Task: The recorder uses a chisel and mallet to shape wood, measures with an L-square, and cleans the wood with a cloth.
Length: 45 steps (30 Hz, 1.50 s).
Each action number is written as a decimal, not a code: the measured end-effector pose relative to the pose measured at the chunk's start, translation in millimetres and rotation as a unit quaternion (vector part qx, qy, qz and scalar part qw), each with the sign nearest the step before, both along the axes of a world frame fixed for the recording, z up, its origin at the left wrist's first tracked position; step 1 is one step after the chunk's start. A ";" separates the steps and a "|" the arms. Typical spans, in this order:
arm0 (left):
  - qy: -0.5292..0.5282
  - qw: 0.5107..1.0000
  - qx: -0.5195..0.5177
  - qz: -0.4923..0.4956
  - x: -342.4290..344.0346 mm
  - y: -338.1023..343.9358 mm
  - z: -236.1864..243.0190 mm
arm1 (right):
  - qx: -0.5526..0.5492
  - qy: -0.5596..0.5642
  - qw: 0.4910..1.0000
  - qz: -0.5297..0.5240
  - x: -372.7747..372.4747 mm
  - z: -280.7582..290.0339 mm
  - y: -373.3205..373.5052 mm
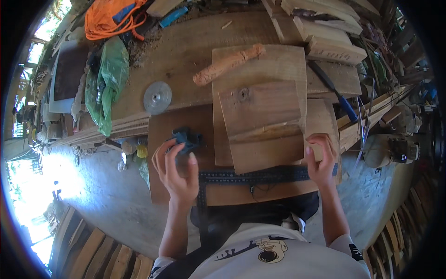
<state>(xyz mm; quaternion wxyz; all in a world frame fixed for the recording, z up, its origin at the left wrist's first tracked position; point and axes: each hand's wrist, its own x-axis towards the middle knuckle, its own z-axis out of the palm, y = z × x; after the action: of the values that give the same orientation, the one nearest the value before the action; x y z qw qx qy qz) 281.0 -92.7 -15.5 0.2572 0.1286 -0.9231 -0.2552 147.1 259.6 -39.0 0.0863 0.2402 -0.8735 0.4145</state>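
Note:
My left hand is raised with its fingers curved and apart, holding nothing. A crumpled dark blue cloth lies just beyond its fingertips. My right hand hovers by the right side of the stacked boards, thumb and fingers bent with a gap between them and nothing in it. Between the hands, a brown wooden board with a knot rests at a slant over a larger thin board. A rough reddish wood stick lies across the far end. Along the near side runs a dark carpenter's square, one arm pointing toward me.
A metal disc, a green plastic bag and an orange bundle with cord sit to the left. Wood pieces are stacked at far right, near a blue-handled tool. More planks stand at lower left.

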 end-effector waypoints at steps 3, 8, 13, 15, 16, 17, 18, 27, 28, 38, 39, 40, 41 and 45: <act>-0.047 0.999 0.002 -0.019 9.9 11.5 -2.5 | 0.042 -0.059 0.997 0.003 12.2 -3.2 21.5; -0.130 0.987 0.048 -0.082 28.7 23.2 -9.7 | 0.155 -0.029 0.987 0.026 34.3 -17.0 36.8; -0.190 0.973 0.015 -0.127 32.3 26.4 -19.7 | 0.183 -0.015 0.983 0.028 33.8 -30.9 39.8; -0.196 0.972 0.023 -0.127 30.2 25.3 -19.5 | 0.178 -0.027 0.983 0.032 31.4 -32.4 40.7; -0.192 0.973 0.012 -0.129 29.4 26.0 -17.9 | 0.175 -0.026 0.984 0.035 31.0 -32.2 41.0; -0.186 0.974 0.001 -0.129 28.5 27.9 -15.7 | 0.171 -0.029 0.984 0.036 31.0 -31.2 41.1; -0.181 0.975 -0.011 -0.128 27.8 31.2 -12.7 | 0.169 -0.039 0.984 0.039 31.2 -29.6 40.9; -0.035 0.900 0.045 -0.433 33.1 118.5 -4.3 | 0.193 -0.092 0.977 0.012 27.8 10.5 30.7; -0.032 0.886 0.049 -0.461 34.6 123.0 -6.3 | 0.200 -0.087 0.976 0.012 26.3 18.4 28.6; -0.177 0.908 -0.025 -0.379 23.5 151.3 -29.0 | 0.249 -0.036 0.968 -0.012 31.1 102.0 0.7; -0.162 0.909 0.026 -0.382 21.1 154.0 -30.7 | 0.250 -0.028 0.968 -0.014 28.5 103.7 -1.5; -0.160 0.905 0.075 -0.387 20.2 156.2 -31.8 | 0.255 -0.024 0.966 -0.020 25.5 104.6 -3.1; -0.157 0.901 0.126 -0.383 20.4 157.5 -32.3 | 0.246 -0.015 0.969 -0.022 21.8 104.3 -4.3; -0.305 0.790 0.343 -0.407 36.0 163.8 -26.4 | 0.228 0.011 0.973 -0.030 7.7 99.1 -8.5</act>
<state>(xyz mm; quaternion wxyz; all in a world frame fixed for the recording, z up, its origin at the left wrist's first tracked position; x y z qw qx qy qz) 317.0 71.2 -41.9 -0.2265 -0.1076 -0.7725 -0.5834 154.8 251.1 60.1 0.0510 0.2317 -0.9510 0.1985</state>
